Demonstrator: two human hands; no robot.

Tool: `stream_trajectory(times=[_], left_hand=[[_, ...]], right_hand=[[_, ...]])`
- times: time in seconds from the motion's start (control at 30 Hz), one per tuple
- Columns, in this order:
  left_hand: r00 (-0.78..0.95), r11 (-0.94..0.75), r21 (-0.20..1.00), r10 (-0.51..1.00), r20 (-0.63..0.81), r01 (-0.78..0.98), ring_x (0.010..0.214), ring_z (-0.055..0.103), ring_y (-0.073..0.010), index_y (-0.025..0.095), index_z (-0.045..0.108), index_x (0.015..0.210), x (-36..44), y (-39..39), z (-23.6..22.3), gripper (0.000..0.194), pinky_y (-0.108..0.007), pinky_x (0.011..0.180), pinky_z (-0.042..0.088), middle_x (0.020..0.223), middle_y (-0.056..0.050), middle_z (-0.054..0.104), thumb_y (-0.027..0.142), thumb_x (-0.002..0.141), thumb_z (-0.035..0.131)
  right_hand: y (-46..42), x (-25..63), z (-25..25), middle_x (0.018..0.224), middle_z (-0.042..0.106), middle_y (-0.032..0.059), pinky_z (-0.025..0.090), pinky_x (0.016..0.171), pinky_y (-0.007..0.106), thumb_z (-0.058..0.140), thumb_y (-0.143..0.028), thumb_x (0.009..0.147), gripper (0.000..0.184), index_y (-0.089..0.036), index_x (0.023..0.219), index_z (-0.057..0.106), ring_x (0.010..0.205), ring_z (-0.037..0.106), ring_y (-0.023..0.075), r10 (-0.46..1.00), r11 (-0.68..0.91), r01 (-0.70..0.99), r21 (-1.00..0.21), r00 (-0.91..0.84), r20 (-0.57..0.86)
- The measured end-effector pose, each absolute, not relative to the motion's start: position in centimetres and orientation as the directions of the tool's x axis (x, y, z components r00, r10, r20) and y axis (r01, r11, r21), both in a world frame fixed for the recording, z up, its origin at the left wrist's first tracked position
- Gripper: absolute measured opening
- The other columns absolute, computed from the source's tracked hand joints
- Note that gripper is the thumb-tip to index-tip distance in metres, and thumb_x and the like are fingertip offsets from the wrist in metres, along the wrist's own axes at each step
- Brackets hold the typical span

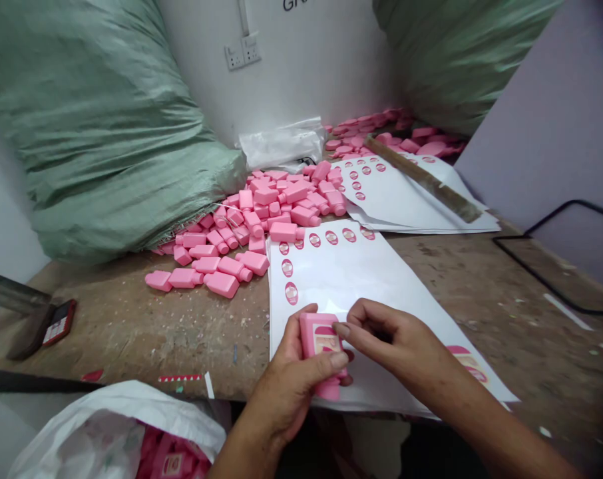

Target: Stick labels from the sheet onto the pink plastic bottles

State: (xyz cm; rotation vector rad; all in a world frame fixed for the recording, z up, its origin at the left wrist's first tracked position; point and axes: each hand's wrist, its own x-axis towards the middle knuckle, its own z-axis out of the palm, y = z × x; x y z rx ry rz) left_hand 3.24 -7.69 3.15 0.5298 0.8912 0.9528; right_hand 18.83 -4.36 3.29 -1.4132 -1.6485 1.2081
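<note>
My left hand is closed around a small pink plastic bottle, its neck end tilted down toward me. On the bottle's upper face lies a pink and cream label, and my left thumb presses on its lower part. My right hand has its thumb and forefinger pinched together at the label's upper right edge; the other fingers curl under. Beneath both hands is a white label sheet with oval pink labels along its top and left edges and another label near the right forearm.
A heap of pink bottles lies behind the sheet. Further right, a wooden strip rests on more label sheets. Large green sacks stand behind. An open white bag at the lower left holds labelled bottles. A phone lies left.
</note>
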Motion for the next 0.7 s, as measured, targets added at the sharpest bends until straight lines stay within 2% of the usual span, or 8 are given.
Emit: stream_trajectory(times=[0.13, 0.37, 0.47, 0.57, 0.63, 0.7], left_hand=[[0.298, 0.516, 0.721, 0.856, -0.421, -0.462, 0.087, 0.064, -0.0187, 0.025, 0.031, 0.134, 3.4, -7.8, 3.3, 0.076, -0.026, 0.065, 0.05, 0.106, -0.006, 0.059, 0.013, 0.07, 0.07], [0.402, 0.547, 0.687, 0.832, -0.382, -0.479, 0.093, 0.067, -0.0262, 0.022, 0.039, 0.131, 2.6, -7.8, 3.1, 0.065, -0.029, 0.066, 0.052, 0.118, -0.011, 0.058, 0.015, 0.072, 0.066], [0.41, 0.553, 0.664, 0.829, -0.38, -0.503, 0.098, 0.066, -0.0273, 0.023, 0.036, 0.135, 2.4, -7.9, 3.0, 0.073, -0.03, 0.069, 0.052, 0.125, -0.013, 0.055, 0.013, 0.07, 0.067], [0.403, 0.554, 0.661, 0.83, -0.386, -0.506, 0.098, 0.065, -0.0273, 0.024, 0.031, 0.139, 2.3, -8.3, 3.1, 0.082, -0.033, 0.073, 0.051, 0.125, -0.014, 0.055, 0.012, 0.068, 0.069], [0.407, 0.557, 0.665, 0.827, -0.388, -0.498, 0.098, 0.064, -0.0256, 0.025, 0.029, 0.141, 2.4, -8.6, 3.1, 0.085, -0.034, 0.076, 0.051, 0.124, -0.013, 0.056, 0.011, 0.068, 0.07], [0.418, 0.558, 0.669, 0.824, -0.381, -0.491, 0.096, 0.064, -0.0209, 0.027, 0.029, 0.142, 2.6, -8.8, 3.2, 0.086, -0.032, 0.079, 0.049, 0.119, -0.01, 0.058, 0.009, 0.068, 0.07]], right_hand=[[-4.7, 18.9, 3.4, 0.055, 0.052, -0.0034, 0.035, 0.052, 0.027, 0.054, -0.046, 0.08, 0.03, -0.022, 0.063, 0.05, 0.054, 0.046, 0.013, 0.973, 0.002, 0.412, -0.911, -0.211, -0.093], [-5.0, 19.0, 3.5, 0.058, 0.053, -0.0025, 0.036, 0.052, 0.027, 0.053, -0.048, 0.081, 0.031, -0.023, 0.063, 0.05, 0.055, 0.047, 0.0142, 0.982, 0.072, 0.479, -0.875, -0.188, -0.022], [-5.1, 19.5, 3.1, 0.06, 0.058, -0.0004, 0.035, 0.056, 0.03, 0.051, -0.05, 0.083, 0.031, -0.024, 0.067, 0.055, 0.057, 0.049, 0.0172, 0.985, 0.169, 0.615, -0.77, -0.139, 0.106], [-5.4, 20.1, 2.7, 0.064, 0.063, 0.0026, 0.035, 0.06, 0.034, 0.049, -0.052, 0.083, 0.03, -0.025, 0.075, 0.06, 0.059, 0.05, 0.0207, 0.966, 0.18, 0.738, -0.65, -0.006, 0.259], [-5.8, 20.0, 2.7, 0.068, 0.065, 0.0036, 0.037, 0.061, 0.034, 0.051, -0.053, 0.083, 0.03, -0.025, 0.083, 0.063, 0.062, 0.053, 0.0219, 0.956, 0.18, 0.724, -0.666, 0.031, 0.291], [-6.2, 19.5, 3.0, 0.07, 0.066, 0.0036, 0.039, 0.061, 0.033, 0.057, -0.054, 0.079, 0.032, -0.026, 0.093, 0.065, 0.064, 0.055, 0.0216, 0.945, 0.244, 0.693, -0.679, -0.013, 0.327]])
